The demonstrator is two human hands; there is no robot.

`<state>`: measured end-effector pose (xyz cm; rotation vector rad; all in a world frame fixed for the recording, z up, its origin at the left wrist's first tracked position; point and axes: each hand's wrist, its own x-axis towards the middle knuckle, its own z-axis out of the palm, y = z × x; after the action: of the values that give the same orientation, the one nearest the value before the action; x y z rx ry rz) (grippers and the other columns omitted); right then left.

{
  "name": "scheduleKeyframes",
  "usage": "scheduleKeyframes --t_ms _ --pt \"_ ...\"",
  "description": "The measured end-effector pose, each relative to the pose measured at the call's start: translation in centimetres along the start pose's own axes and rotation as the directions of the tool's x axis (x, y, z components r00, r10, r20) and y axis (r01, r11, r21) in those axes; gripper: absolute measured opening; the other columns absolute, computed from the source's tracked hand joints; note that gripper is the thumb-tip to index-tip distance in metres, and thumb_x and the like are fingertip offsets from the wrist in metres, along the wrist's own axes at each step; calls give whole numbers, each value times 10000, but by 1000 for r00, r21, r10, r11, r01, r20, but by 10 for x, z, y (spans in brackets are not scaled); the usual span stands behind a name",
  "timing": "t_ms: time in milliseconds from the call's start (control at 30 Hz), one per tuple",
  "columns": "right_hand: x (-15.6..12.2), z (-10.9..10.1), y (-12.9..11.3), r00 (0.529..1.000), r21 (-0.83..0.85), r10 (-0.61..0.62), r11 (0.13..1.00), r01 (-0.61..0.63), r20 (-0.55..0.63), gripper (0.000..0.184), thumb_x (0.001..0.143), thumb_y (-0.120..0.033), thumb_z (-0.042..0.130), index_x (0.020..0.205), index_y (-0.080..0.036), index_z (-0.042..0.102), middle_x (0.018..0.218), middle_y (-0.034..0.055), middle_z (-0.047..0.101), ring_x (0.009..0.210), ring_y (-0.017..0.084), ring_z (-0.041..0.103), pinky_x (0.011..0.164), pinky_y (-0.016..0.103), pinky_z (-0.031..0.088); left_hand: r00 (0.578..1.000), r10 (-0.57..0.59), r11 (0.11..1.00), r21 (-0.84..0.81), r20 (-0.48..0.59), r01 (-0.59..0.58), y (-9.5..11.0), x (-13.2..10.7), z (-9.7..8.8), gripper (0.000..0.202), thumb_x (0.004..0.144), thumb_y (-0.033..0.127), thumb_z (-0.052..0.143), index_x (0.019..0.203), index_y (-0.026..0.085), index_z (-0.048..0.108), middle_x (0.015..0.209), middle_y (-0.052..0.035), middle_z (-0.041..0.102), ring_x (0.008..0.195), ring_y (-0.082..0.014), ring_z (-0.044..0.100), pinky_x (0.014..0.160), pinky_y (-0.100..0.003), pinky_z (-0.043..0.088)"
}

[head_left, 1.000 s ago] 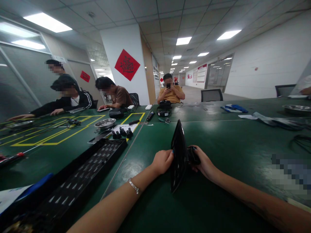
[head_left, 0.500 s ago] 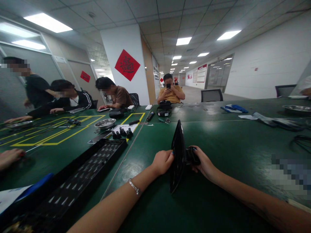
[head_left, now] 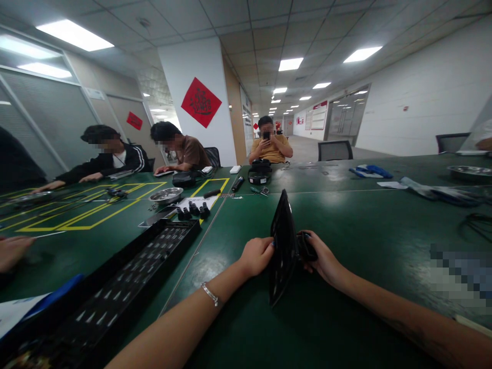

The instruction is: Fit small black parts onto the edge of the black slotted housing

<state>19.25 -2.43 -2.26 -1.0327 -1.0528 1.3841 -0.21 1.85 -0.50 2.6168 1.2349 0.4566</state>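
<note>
Dark-clothed bystander (head_left: 17, 161) shifted leftward; left hand (head_left: 257, 256) grips thin black panel (head_left: 284, 246), right hand (head_left: 323, 256) blocky black part (head_left: 306, 248) (seemingly steadying; next needs firmness).

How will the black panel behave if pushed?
The black panel looks fairly stiff, showing no sag while held nearly upright. Its glossy highlights hint it may be slippery. Thin and steeply angled, it would probably tip if released.

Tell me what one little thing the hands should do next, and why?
Maybe turn the black panel slightly toward the camera: it's nearly edge-on, with the left hand touching one face and the right hand holding a dark part on the other side, so it's hard to see whether panel and part meet.
</note>
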Motion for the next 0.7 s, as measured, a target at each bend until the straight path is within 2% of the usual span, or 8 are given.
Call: scheduleKeyframes --t_ms 133,200,433,700 --pt "-2 2 -3 1000 4 14 1000 -14 0 293 818 -405 386 1037 -211 400 604 -21 556 393 108 499 325 181 310 998 -66 997 -33 -8 65 1 1 1 541 925 360 82 704 168 536 669 -51 584 665 -179 568 602 -247 352" --pt "-3 2 -4 1000 6 16 1000 -15 -3 288 821 -402 385 1036 -212 403 610 -19 555 400 113 504 325 183 312 995 -95 995 -37 -1 95 2 1 1 566 928 383 74 685 166 537 645 -49 577 649 -177 566 580 -246 345" --pt "0 0 1 1000 1 -2 1000 2 3 282 824 -398 387 1033 -210 409 608 -22 553 402 114 506 314 180 314 1000 -18 999 -40 -6 18 0 1 0 473 923 357 151 750 168 548 715 -48 605 688 -177 571 630 -244 371" --pt "0 1 -1 1000 11 -9 1000 9 -3 309 801 -411 413 1034 -208 415 603 -24 556 401 113 504 310 179 312 1000 -8 1000 -2 16 8 2 -1 -2 433 916 331 163 814 168 550 783 -65 624 757 -199 587 676 -257 390"
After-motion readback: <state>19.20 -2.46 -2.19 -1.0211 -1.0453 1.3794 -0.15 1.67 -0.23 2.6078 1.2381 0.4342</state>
